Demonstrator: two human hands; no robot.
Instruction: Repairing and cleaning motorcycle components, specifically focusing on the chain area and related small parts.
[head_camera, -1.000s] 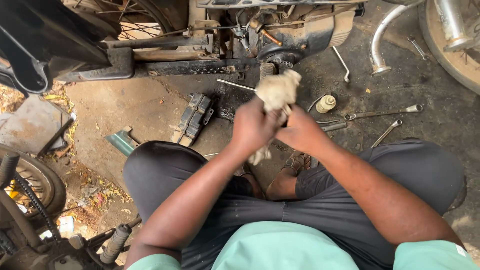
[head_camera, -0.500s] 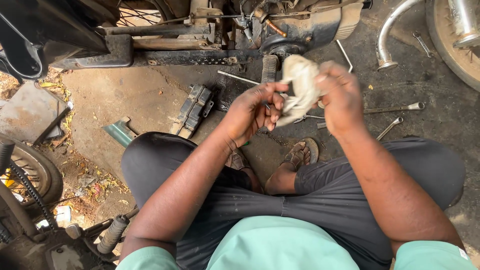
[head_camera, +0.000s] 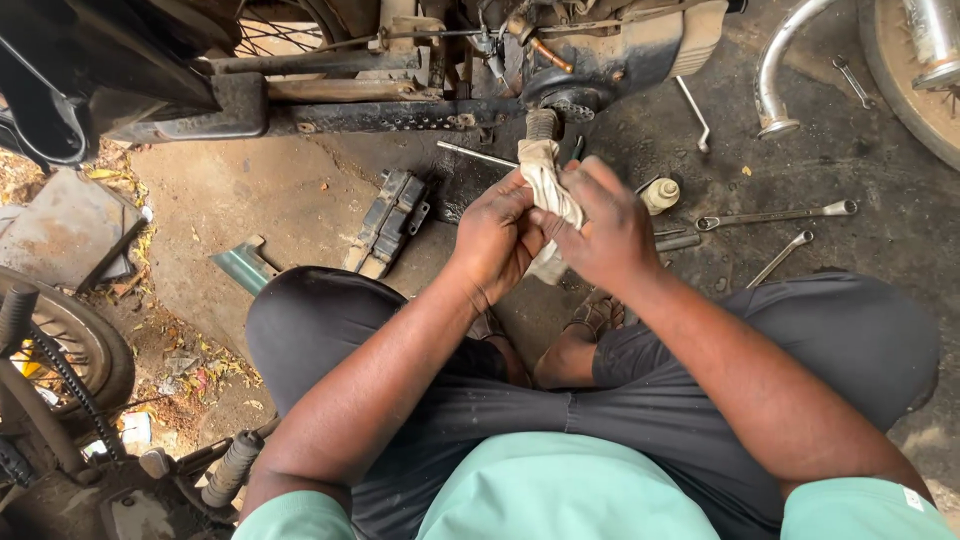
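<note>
Head view, hands: I see my left hand (head_camera: 495, 240) and right hand (head_camera: 600, 232) pressed together just above centre, at about 12 o'clock from my knees.
Left fingers: curled shut around the lower part of a dirty pale rag (head_camera: 548, 185).
Right fingers: folded over the rag from the 3 o'clock side, clamped on it; I cannot tell whether anything lies wrapped inside.
Rag: it sticks up between both hands, its top end pointing to 12 o'clock, near the motorcycle's footpeg (head_camera: 541, 124).
Motorcycle frame (head_camera: 380, 115): runs across the top, 10 to 1 o'clock.
Spanners: a long one (head_camera: 775, 214) and a shorter one (head_camera: 780, 259) lie on the oily ground at 3 o'clock of my right hand, well apart from it.
Small cream bottle (head_camera: 660, 194): just beside my right hand, at 2 o'clock.
Grey ribbed block (head_camera: 390, 218): on the ground at 9 o'clock of my left hand.
Exhaust pipe (head_camera: 775, 70): top right, 1 o'clock.
Wheel (head_camera: 75, 345): far left, 8 o'clock.
</note>
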